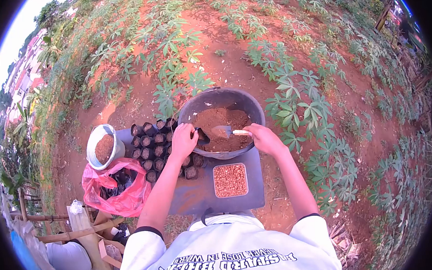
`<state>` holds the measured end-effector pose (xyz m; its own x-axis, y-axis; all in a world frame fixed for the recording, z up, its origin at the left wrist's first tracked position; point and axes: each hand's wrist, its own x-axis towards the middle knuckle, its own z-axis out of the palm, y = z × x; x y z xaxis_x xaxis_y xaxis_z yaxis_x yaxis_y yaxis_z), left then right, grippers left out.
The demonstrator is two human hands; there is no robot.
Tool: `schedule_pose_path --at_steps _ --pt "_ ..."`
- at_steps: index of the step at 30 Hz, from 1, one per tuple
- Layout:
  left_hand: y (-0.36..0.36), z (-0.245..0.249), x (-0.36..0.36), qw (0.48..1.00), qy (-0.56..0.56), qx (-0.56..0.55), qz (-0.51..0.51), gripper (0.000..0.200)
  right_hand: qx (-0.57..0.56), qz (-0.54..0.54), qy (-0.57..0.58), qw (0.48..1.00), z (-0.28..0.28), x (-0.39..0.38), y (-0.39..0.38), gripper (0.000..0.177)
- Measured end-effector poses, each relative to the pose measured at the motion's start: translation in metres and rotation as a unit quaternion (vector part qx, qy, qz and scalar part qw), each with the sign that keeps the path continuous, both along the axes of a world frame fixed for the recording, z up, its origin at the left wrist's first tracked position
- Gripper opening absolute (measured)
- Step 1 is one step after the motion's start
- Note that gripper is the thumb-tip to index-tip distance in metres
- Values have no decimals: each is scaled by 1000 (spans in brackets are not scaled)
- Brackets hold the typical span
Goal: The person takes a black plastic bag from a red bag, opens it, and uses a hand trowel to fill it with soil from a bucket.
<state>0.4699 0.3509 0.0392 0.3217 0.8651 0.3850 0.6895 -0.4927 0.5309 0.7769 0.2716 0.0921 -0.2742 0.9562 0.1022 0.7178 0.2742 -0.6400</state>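
Note:
My right hand (265, 137) is closed round the pale handle of a small trowel (229, 131), its metal blade over brown soil in a large dark basin (258, 114). At the basin's left side, my left hand (183, 140) grips a small black bag (202, 136), its opening close to the trowel. Left of that hand, several soil-filled black bags (148, 141) stand in rows on a grey table (190, 197). Nearer to me, a clear square container (230, 180) holds many small orange-brown pieces.
A white bucket (117, 149) with soil stands at the left, beside a pink plastic bag (139, 175) holding black bags. Leafy plants (286, 85) grow in reddish ground around the table. Wooden poles (82, 232) and a pale container (68, 259) are at the lower left.

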Motion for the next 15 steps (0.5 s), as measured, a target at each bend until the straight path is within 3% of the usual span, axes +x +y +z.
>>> schedule_pose_path --at_steps 7,15 --pt "-1 10 3 1000 11 -9 -11 17 -7 9 14 1000 1 3 -4 24" --pt "-13 51 33 993 54 -92 47 20 5 25 24 999 15 9 -9 25"
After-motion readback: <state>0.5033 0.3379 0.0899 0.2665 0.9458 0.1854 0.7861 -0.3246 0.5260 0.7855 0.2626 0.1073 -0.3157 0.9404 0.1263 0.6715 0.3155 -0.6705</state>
